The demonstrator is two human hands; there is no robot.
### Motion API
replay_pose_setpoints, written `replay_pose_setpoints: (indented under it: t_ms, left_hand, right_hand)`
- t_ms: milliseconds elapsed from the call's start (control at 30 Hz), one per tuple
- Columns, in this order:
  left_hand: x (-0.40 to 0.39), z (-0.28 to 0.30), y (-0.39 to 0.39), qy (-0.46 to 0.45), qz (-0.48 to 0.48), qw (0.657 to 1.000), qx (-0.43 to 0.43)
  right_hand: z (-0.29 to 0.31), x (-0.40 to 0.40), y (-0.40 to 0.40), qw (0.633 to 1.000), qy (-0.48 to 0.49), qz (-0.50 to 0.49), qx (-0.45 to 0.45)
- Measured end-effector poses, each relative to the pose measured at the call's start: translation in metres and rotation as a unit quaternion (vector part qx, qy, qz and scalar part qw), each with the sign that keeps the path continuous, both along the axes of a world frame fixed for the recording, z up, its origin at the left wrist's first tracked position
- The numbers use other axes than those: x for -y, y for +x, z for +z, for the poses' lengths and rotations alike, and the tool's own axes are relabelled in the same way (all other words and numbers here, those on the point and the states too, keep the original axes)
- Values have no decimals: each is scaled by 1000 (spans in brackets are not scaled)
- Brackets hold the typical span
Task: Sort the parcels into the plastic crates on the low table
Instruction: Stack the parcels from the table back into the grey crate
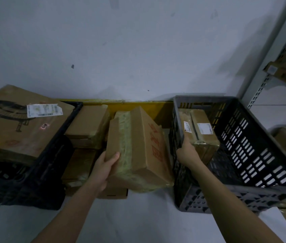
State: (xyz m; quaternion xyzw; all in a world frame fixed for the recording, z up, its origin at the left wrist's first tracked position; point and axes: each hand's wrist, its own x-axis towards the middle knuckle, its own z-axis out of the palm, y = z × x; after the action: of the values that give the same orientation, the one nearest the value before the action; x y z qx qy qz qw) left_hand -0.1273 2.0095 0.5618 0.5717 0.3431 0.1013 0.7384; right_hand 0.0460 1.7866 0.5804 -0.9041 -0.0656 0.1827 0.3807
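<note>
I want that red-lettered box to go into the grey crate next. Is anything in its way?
Partly: the right hand holds a small labelled parcel inside the grey crate near its left wall. The rest of the crate floor looks open.

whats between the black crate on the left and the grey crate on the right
In the head view, stacked cardboard parcels lie between the black crate and the grey crate, including the red-printed box gripped by the left hand.

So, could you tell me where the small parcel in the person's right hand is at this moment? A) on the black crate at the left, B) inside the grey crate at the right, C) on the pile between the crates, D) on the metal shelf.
B: the right hand grips the small parcel within the walls of the grey crate.
</note>
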Motion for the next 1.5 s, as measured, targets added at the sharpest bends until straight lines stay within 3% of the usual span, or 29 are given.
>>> replay_pose_setpoints:
  t_ms: [267, 433, 500, 600, 700, 833, 900, 1000, 1067, 1233, 1367, 1500]
  left_hand:
    - [-8, 14, -7, -27, 13, 999, 38]
    - [-14, 17, -8, -61, 6, 995, 72]
    - [-19, 18, -6, -72, 15, 993, 98]
    - [-22, 24, -5, -88, 20, 984, 152]
    - [-27, 27, -2, -86, 11, 979, 185]
    - [-29, 31, -3, -94, 14, 978, 184]
    - [-30, 33, -3, -54, 18, 986, 156]
    - [-32, 41, 1, 84, 35, 988, 122]
    - [-33, 51, 6, 131, 59, 980, 134]
    - [-23, 69, 25, 67, 15, 986, 149]
    - [-27, 65, 34, 17, 94, 979, 179]
    - [-49, 57, 31, -57, 162, 970, 174]
  right_hand:
    - [-2, 1, 0, 1000, 14, -2, 10]
    - [1, -3, -9, 969, 7, 7, 245]
    - [10, -9, -15, 961, 58, 24, 271]
    - [27, -18, -18, 981, 156, 67, 90]
    - [37, -23, -14, 950, 289, 69, -99]
    - [31, -23, -12, 927, 351, 88, -97]
    - [28, -23, -12, 921, 370, 87, -90]
    - [27, -24, -13, 919, 386, 65, -37]
    - [32, -26, -17, 928, 362, 63, 53]
    - [44, -39, -40, 934, 227, 105, 254]
    - [46, -51, -68, 898, 170, 101, 392]
    - [59, -44, -67, 883, 226, 170, 375]
